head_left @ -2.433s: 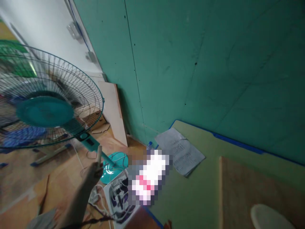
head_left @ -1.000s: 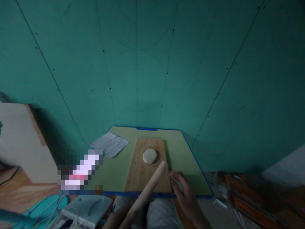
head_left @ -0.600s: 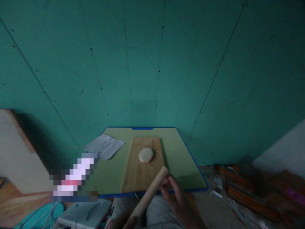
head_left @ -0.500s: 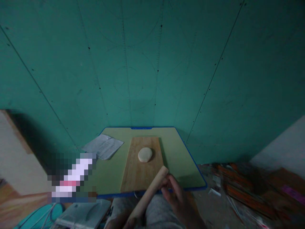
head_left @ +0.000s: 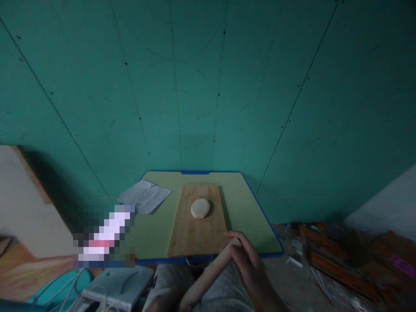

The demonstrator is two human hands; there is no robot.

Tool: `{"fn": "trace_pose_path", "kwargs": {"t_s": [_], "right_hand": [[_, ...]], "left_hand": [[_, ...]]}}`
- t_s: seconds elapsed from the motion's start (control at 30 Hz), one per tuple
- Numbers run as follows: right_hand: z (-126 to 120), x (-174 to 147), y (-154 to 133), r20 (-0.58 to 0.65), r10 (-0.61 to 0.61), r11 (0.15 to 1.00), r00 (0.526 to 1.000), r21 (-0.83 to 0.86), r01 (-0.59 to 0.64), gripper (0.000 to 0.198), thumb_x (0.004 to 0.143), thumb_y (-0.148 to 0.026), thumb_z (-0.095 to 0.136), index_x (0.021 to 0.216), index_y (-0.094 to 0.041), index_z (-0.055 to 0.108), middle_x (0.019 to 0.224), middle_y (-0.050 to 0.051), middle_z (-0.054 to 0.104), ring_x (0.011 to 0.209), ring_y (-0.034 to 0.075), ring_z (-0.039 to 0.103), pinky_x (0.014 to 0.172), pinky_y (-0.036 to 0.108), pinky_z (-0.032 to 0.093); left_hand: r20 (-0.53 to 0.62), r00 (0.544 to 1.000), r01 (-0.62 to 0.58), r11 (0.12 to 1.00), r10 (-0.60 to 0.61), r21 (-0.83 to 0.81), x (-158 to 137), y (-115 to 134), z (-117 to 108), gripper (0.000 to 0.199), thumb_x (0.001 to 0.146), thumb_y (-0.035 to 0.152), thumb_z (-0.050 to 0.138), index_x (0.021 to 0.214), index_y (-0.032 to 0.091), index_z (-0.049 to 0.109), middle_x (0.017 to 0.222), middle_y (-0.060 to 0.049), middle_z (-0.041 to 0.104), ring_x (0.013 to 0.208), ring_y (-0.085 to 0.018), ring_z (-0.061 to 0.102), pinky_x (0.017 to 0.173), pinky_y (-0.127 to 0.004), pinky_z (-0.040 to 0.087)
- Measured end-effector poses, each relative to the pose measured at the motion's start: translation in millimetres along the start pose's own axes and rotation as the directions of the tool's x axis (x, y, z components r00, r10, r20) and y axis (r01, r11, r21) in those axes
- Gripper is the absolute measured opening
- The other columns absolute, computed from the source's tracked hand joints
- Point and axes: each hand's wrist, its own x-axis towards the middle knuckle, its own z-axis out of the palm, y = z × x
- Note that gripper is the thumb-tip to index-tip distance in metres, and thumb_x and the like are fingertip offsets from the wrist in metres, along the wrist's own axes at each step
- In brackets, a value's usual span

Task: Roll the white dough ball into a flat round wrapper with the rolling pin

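Note:
A pale rolling pin (head_left: 211, 273) is held aslant over my lap, in front of the table's near edge. My right hand (head_left: 247, 260) is closed over its upper end, the fingers wrapped across the tip. At the bottom edge of the view my left hand (head_left: 164, 301) is dark and partly cut off, at the pin's lower end; its fingers hardly show. A flattened round of dough (head_left: 200, 208) lies on a wooden cutting board (head_left: 185, 238), apart from both hands.
The board rests on a light green table (head_left: 247, 208) with a blue rim, against a green wall (head_left: 195, 86). Printed paper (head_left: 146, 197) lies at the table's left, near a pixelated patch. A grey case (head_left: 120, 284) with cables stands lower left; clutter (head_left: 338, 260) covers the floor at right.
My right hand has gone from fingertips near the pin's upper end to a closed grip over it. The pin has shifted slightly right and down. The dough stays on the board.

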Motion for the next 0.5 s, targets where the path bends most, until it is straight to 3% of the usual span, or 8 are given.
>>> {"fn": "trace_pose_path", "kwargs": {"t_s": [0.13, 0.3, 0.4, 0.5], "right_hand": [[-1.5, 0.1, 7.3, 0.019, -0.018, 0.999, 1.0, 0.039, 0.017, 0.039, 0.093, -0.054, 0.056, 0.111, -0.022, 0.067, 0.093, 0.007, 0.074, 0.088, 0.024, 0.07, 0.08, 0.031, 0.056], [-5.8, -1.6, 5.2, 0.004, -0.015, 0.994, 1.0, -0.106, 0.015, 0.038, 0.088, -0.055, 0.06, 0.101, -0.021, 0.072, 0.092, 0.008, 0.074, 0.084, 0.025, 0.07, 0.073, 0.03, 0.057], [-9.8, -2.5, 2.7, 0.032, -0.032, 0.981, 0.999, -0.19, 0.037, 0.042, 0.086, -0.06, 0.06, 0.091, -0.021, 0.075, 0.092, 0.009, 0.074, 0.086, 0.027, 0.07, 0.072, 0.03, 0.057], [-14.3, -3.8, 0.5, 0.079, 0.001, 0.983, 0.997, -0.182, 0.014, 0.049, 0.085, -0.067, 0.058, 0.085, -0.021, 0.075, 0.081, 0.008, 0.072, 0.074, 0.025, 0.069, 0.062, 0.029, 0.056]], "left_hand": [[0.043, 0.982, -0.174, 0.974, 0.182, -0.148, 26.1, 1.6, 45.3, 0.028, 0.088, 0.039, 0.064, 0.112, 0.026, 0.068, 0.102, -0.004, 0.074, 0.118, -0.033, 0.064, 0.095, -0.031, 0.054], [0.056, 0.987, -0.138, 0.968, 0.153, -0.207, 30.3, 0.7, 76.9, 0.027, 0.087, 0.039, 0.066, 0.111, 0.027, 0.067, 0.118, -0.004, 0.072, 0.128, -0.036, 0.058, 0.101, -0.033, 0.052], [0.045, 0.989, -0.127, 0.974, 0.138, -0.188, 20.7, 3.2, 67.1, 0.027, 0.09, 0.043, 0.062, 0.11, 0.026, 0.069, 0.122, -0.004, 0.071, 0.129, -0.034, 0.057, 0.101, -0.032, 0.051], [0.126, 0.984, -0.105, 0.985, 0.123, -0.135, -9.3, -11.4, 24.5, 0.03, 0.092, 0.048, 0.06, 0.113, 0.028, 0.069, 0.11, -0.004, 0.075, 0.118, -0.03, 0.064, 0.092, -0.03, 0.056]]}}
